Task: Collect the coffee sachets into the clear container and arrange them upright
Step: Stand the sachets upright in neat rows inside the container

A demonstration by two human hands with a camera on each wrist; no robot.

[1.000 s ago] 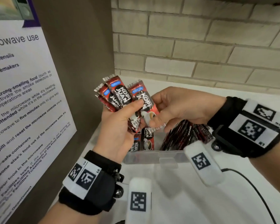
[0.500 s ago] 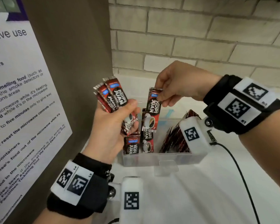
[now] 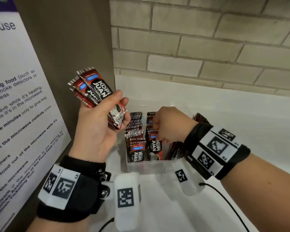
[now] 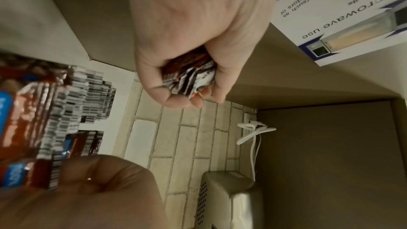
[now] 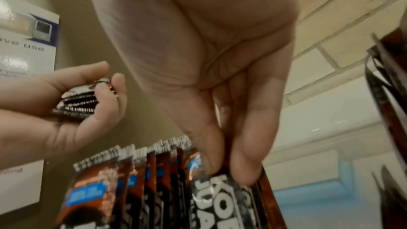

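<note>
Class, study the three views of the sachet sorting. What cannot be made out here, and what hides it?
- Count of sachets in the left hand: they overlap, and the fingers cover them in every view.
- Right hand fingertips: head view, hidden behind its own knuckles.
- Sachets at the container's right: head view, behind the right wrist.
- Near sachets: left wrist view, blurred.

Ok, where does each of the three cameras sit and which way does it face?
Head: on the head, facing down and forward at the clear container; both hands and wristbands show.
Left wrist: on the left wrist, looking along the left hand gripping a sachet bundle, brick wall beyond.
Right wrist: on the right wrist, looking along the right hand pinching a sachet.
Shared: both wrist views show the upright sachet rows.
</note>
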